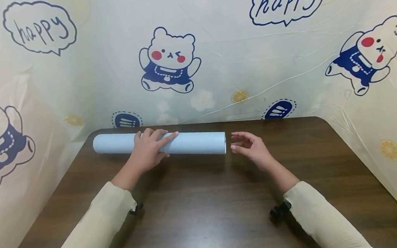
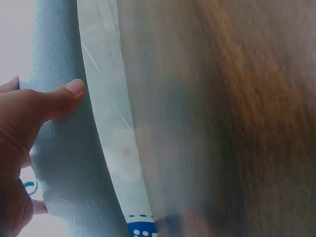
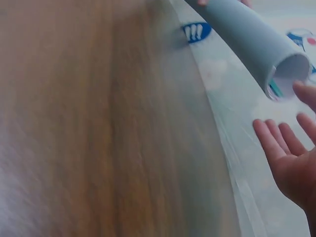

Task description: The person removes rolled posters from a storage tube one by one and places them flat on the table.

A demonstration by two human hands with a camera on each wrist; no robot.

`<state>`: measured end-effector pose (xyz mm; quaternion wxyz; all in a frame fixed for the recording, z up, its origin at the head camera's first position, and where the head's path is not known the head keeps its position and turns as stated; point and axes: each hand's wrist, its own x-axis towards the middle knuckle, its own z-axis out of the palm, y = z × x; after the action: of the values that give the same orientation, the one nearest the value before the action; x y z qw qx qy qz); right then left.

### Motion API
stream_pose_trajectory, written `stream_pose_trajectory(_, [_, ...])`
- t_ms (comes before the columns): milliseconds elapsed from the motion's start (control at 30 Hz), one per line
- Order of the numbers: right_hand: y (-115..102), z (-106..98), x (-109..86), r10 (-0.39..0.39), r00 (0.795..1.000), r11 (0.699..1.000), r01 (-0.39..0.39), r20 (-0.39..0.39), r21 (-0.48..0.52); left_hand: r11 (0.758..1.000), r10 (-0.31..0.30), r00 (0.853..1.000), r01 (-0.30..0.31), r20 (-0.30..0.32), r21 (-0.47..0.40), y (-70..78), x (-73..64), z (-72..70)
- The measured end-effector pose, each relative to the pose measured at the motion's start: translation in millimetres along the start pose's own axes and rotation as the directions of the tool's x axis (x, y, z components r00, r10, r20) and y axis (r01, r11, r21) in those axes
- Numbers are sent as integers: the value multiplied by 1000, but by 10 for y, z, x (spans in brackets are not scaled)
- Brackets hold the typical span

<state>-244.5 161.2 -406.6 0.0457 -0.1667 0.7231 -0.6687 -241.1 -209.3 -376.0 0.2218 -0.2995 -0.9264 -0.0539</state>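
Note:
A long light blue roll [image 1: 200, 142] of creased, leather-like sheet lies crosswise near the far side of the table. My left hand [image 1: 148, 149] grips it around the middle, fingers over the top and thumb on the near side. In the left wrist view the thumb [image 2: 64, 98] presses on the roll [image 2: 74, 148]. Just off its right end, my right hand [image 1: 253, 149] has its fingers spread and touches nothing. The right wrist view looks into the hollow end of the roll [image 3: 247, 39], where a teal strip shows inside.
The dark brown wooden table [image 1: 199, 217] has rounded far corners. A pale cloth printed with bears [image 1: 169, 60] and lettering hangs behind it and along both sides. Black wrist devices, such as the right one [image 1: 280, 211], sit at both cuffs.

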Motion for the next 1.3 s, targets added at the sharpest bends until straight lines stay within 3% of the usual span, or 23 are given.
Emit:
stream_pose_trajectory(100, [-35, 99, -18, 14, 999, 996, -10, -44, 88, 999, 33, 999, -33, -35, 3, 53, -26, -41])
stream_pose_trajectory(200, [-63, 172, -31, 20, 996, 994, -10, -87, 107, 998, 67, 995, -67, -68, 13, 108, -42, -75])
stream_pose_trajectory(400, [-113, 249, -43, -23, 980, 999, 16, -197, -37, 994, 107, 987, -105, -119, 25, 199, -54, -114])
stream_pose_trajectory(600, [-155, 262, -47, -44, 962, 987, -1, -271, -164, 993, 118, 986, -117, -118, 15, 261, -39, -112])
stream_pose_trajectory(867, [-134, 218, -87, -112, 961, 962, 41, -253, -271, 992, 124, 985, -122, -118, 24, 299, -63, -98])
stream_pose_trajectory(1033, [-101, 172, -91, -182, 966, 946, 121, -184, -302, 994, 107, 988, -106, -110, 17, 305, -92, -105])
stream_pose_trajectory(1200, [-129, 112, -122, -141, 982, 960, 105, -123, -258, 995, 95, 991, -95, -98, 8, 311, -95, -122])
stream_pose_trajectory(1300, [-157, 77, -151, -111, 986, 981, 89, -122, -171, 996, 94, 990, -94, -106, 3, 309, -89, -136])
